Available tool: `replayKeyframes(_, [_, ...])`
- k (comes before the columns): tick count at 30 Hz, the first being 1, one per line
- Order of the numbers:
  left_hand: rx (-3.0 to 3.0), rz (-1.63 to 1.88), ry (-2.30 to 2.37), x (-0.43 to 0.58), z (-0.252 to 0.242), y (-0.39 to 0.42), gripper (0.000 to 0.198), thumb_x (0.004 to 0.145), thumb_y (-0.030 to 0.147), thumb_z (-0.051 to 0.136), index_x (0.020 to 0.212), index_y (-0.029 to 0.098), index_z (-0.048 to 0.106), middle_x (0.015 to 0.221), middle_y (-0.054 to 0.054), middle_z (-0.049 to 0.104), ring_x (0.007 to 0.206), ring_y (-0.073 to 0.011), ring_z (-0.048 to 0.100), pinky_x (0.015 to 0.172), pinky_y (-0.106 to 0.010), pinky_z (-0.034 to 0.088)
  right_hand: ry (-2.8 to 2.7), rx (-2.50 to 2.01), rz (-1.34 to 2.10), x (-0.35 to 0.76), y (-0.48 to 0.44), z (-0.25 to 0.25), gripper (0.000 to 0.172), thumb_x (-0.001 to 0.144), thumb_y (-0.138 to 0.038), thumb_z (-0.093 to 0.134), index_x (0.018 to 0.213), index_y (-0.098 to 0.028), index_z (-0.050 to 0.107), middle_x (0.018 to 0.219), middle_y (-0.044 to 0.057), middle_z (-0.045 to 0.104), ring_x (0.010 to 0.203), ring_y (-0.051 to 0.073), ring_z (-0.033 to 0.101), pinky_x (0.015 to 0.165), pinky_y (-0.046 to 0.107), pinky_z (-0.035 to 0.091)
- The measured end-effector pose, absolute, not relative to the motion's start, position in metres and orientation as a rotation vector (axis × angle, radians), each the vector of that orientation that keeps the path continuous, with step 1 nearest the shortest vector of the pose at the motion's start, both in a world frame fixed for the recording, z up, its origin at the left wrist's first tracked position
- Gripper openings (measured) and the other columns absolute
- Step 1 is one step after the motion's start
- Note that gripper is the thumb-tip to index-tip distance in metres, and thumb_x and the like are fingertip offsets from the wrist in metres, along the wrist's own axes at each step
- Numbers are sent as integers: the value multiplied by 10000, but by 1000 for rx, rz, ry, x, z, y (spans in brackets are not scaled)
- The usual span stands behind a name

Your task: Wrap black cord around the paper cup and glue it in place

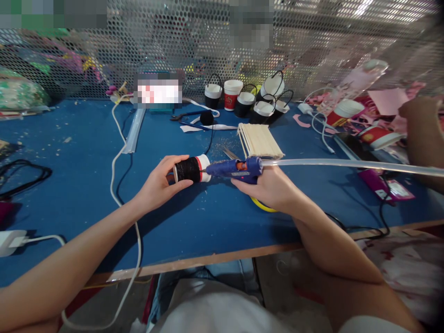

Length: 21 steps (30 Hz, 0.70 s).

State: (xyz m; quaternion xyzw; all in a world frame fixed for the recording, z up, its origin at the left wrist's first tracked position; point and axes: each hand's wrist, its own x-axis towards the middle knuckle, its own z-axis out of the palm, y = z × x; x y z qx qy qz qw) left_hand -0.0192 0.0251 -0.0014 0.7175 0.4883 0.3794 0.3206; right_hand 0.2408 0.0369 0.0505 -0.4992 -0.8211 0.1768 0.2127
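Observation:
Between the thumb and fingers of my left hand (161, 185) lies a paper cup (189, 169) on its side, mostly wrapped in black cord, with a red band and a white end showing. My right hand (274, 187) grips a blue hot glue gun (236, 169) by its handle. The gun's nozzle meets the cup near the edge of the black wrapping. A long clear glue stick (347, 164) sticks out of the gun's back toward the right. From the cup, a black cord runs up to a small black ball of cord (207, 118).
Wooden sticks (262, 140) lie behind the gun, beside partly hidden scissors (229, 152). Several cups with black handles (245, 104) stand near the mesh wall. Loose glue sticks (135, 132) and a white cable (114, 171) are on the left. Another person's arm (425, 138) reaches in at right.

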Motion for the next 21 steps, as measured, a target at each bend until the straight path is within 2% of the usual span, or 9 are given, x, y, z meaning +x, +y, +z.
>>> replayKeyframes(7, [2093,1031,1154,-19,-1,24,494,767,249,650,1227,251,469,1247,-86,454,1173,-229,477,907,-385,496,-2220,-1443,531,241,38,56,233,717,-364,556,601,-202,434,411,-63,364,390,86,322,406,251,269])
replayKeyframes(13, [2263,1014,1138,-18,1,21,492,774,229,646,1233,231,468,1249,-94,465,1190,-223,466,1015,-419,406,-2190,-1383,539,241,41,54,201,741,-348,559,645,-180,503,526,-30,493,494,106,435,509,258,362])
replayKeyframes(21, [2404,940,1181,-15,5,19,469,791,213,618,1233,227,459,1268,-94,463,1186,-221,466,1016,-402,401,-2217,-1279,513,239,44,54,203,750,-314,562,618,-187,474,569,-21,526,536,108,467,534,253,377])
